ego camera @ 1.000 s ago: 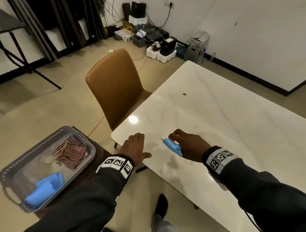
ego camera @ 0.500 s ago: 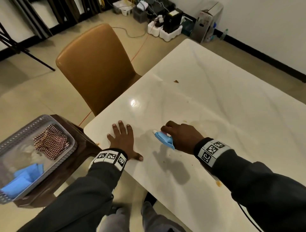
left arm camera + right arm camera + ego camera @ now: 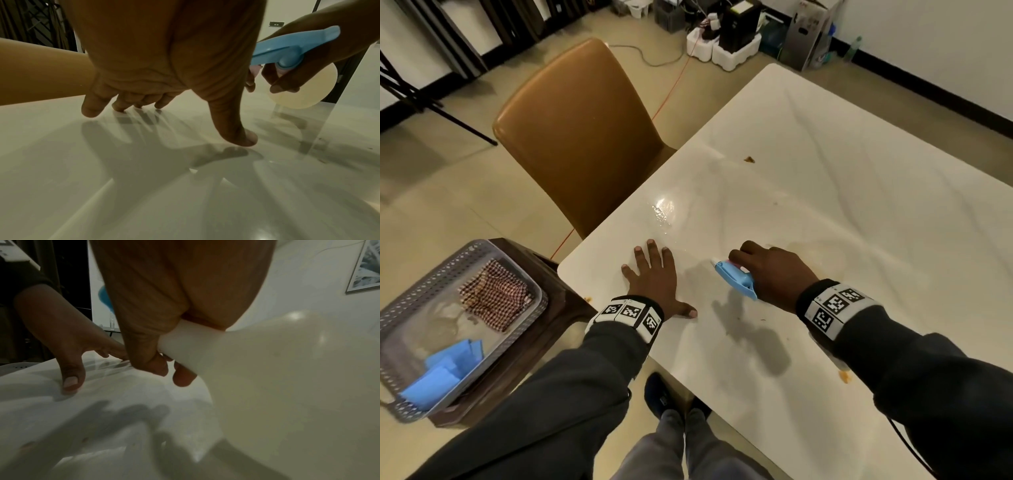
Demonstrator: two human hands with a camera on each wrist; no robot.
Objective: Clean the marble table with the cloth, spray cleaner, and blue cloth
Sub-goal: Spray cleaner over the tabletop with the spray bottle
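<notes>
Grey basket point(image 3: 536, 301) on a side stool keeps the checked cloth point(image 3: 494, 299) & blue cloth point(image 3: 445, 371) ready, not yet used. Left hand point(image 3: 654, 279), fingers spread flat, rests on the marble bench point(image 3: 842, 212), prob. for support. Right hand point(image 3: 774, 274), fingers curled round the spray cleaner point(image 3: 734, 278), aims it at the wet patch point(image 3: 664, 210).

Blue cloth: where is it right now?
Head view, left: the blue cloth lies in the grey basket, near the checked cloth.
</notes>
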